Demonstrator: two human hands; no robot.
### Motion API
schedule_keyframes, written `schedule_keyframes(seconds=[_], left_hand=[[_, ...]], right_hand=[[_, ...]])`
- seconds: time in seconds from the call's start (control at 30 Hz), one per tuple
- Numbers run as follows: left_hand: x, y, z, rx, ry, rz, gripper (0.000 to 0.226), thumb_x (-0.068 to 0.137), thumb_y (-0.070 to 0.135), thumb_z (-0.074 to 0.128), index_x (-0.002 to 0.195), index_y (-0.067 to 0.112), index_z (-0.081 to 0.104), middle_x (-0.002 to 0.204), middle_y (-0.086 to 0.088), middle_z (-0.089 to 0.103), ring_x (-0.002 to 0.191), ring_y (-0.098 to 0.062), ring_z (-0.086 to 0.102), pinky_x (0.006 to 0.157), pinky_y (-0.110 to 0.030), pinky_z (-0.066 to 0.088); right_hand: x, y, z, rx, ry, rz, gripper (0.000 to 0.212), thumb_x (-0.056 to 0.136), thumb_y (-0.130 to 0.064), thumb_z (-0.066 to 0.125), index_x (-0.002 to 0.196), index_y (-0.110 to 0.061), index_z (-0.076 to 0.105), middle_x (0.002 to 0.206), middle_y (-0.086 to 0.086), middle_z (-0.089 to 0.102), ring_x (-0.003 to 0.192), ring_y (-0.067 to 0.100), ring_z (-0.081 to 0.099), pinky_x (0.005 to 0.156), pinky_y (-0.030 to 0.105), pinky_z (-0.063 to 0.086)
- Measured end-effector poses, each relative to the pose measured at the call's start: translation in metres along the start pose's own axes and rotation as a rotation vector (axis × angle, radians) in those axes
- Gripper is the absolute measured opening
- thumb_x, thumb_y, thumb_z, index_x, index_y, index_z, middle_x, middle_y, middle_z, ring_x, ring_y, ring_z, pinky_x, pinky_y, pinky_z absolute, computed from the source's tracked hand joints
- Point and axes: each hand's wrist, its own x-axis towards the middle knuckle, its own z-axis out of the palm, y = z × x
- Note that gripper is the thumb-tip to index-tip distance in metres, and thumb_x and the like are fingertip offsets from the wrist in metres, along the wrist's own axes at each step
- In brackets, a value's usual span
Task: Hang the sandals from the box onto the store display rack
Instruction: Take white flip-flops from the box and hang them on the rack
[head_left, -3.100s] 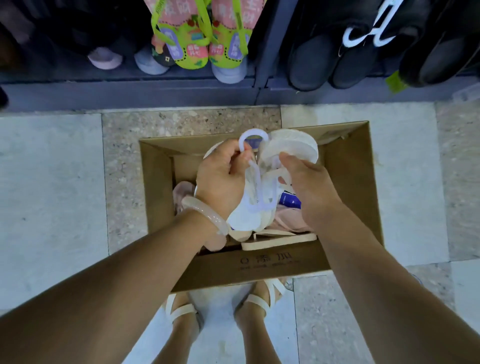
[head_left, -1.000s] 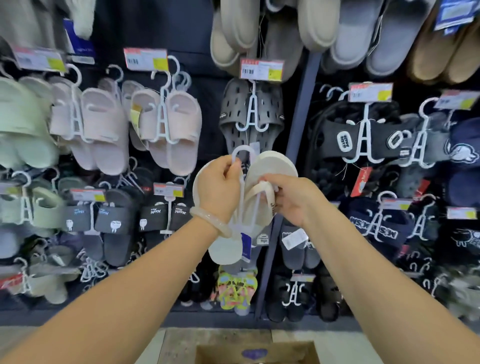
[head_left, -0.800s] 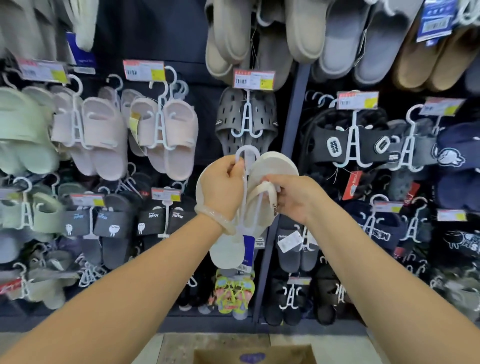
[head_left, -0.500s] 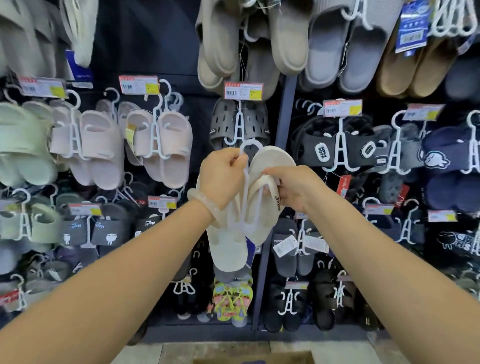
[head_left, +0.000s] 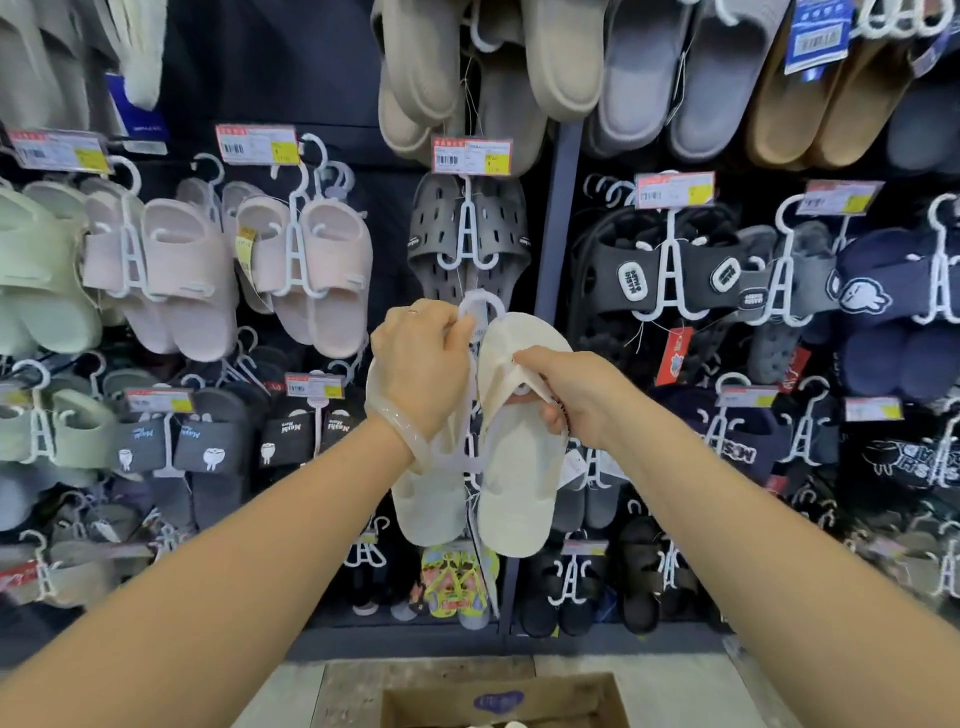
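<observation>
- pink slippers (head_left: 332, 275) hang on white hangers at the left of the display rack (head_left: 551, 218); grey pairs hang below them
- left hand (head_left: 421, 364), a clear bangle (head_left: 400, 426) at its wrist, has its fingers curled tight round the hanger (head_left: 480, 306) just under its hook
- cream sandals (head_left: 519, 467) dangle from that hanger, held up before the rack
- right hand (head_left: 576, 395) pinches the right sandal's strap (head_left: 511, 376)
- box (head_left: 498, 701) sits on the floor below

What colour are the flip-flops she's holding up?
Cream, off-white flip-flops on a pale plastic hanger, seen clearly in the head view.
</observation>
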Motion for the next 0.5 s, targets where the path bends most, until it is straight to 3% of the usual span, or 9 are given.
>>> schedule_keyframes(seconds=[0.07, 0.17, 0.3, 0.4, 0.43, 0.5], left_hand=[[-0.012, -0.008, 0.01, -0.008, 0.01, -0.07, 0.048, 0.09, 0.021, 0.05, 0.049, 0.029, 0.027, 0.058, 0.011, 0.035, 0.083, -0.038, 0.052, 0.076, -0.043, 0.04], [-0.039, -0.027, 0.03, -0.022, -0.031, -0.187, 0.048, 0.09, 0.025, 0.05, 0.046, 0.025, 0.03, 0.054, 0.011, 0.033, 0.083, -0.041, 0.053, 0.065, -0.035, 0.036], [-0.091, -0.06, 0.071, -0.036, -0.154, -0.204, 0.043, 0.087, 0.03, 0.046, 0.047, 0.02, 0.032, 0.053, 0.001, 0.039, 0.073, -0.039, 0.052, 0.065, -0.042, 0.043], [-0.142, -0.104, 0.111, -0.018, -0.226, -0.188, 0.047, 0.089, 0.027, 0.05, 0.051, 0.026, 0.021, 0.055, -0.012, 0.043, 0.063, -0.04, 0.05, 0.06, -0.042, 0.041], [-0.162, -0.122, 0.126, -0.009, -0.256, -0.193, 0.044, 0.089, 0.031, 0.048, 0.053, 0.025, 0.023, 0.055, -0.014, 0.042, 0.06, -0.039, 0.049, 0.058, -0.042, 0.041], [-0.207, -0.159, 0.158, 0.031, -0.356, -0.323, 0.039, 0.085, 0.038, 0.043, 0.053, 0.018, 0.034, 0.054, -0.012, 0.046, 0.058, -0.037, 0.05, 0.055, -0.043, 0.043]], right_hand=[[0.005, 0.013, 0.004, -0.009, 0.022, 0.02, 0.015, 0.082, -0.026, 0.055, 0.078, -0.012, 0.06, 0.063, 0.0, 0.056, 0.038, 0.013, 0.03, 0.037, 0.016, 0.025], [0.017, 0.047, 0.01, -0.013, 0.021, 0.067, 0.017, 0.084, -0.026, 0.055, 0.075, -0.012, 0.059, 0.063, 0.0, 0.055, 0.032, 0.011, 0.029, 0.034, 0.015, 0.026], [0.044, 0.125, 0.015, 0.114, -0.102, 0.274, 0.029, 0.085, -0.033, 0.051, 0.063, -0.014, 0.053, 0.055, 0.002, 0.053, 0.044, 0.017, 0.045, 0.044, 0.02, 0.028], [0.065, 0.195, 0.027, 0.253, -0.177, 0.474, 0.041, 0.088, -0.036, 0.047, 0.054, -0.014, 0.045, 0.044, -0.001, 0.044, 0.033, 0.013, 0.04, 0.034, 0.017, 0.027], [0.073, 0.22, 0.033, 0.261, -0.139, 0.539, 0.04, 0.088, -0.036, 0.05, 0.057, -0.01, 0.051, 0.045, 0.001, 0.049, 0.033, 0.013, 0.044, 0.034, 0.016, 0.031], [0.092, 0.274, 0.047, 0.204, -0.043, 0.606, 0.035, 0.084, -0.038, 0.059, 0.079, -0.004, 0.065, 0.062, 0.008, 0.063, 0.051, 0.021, 0.057, 0.043, 0.021, 0.039]])
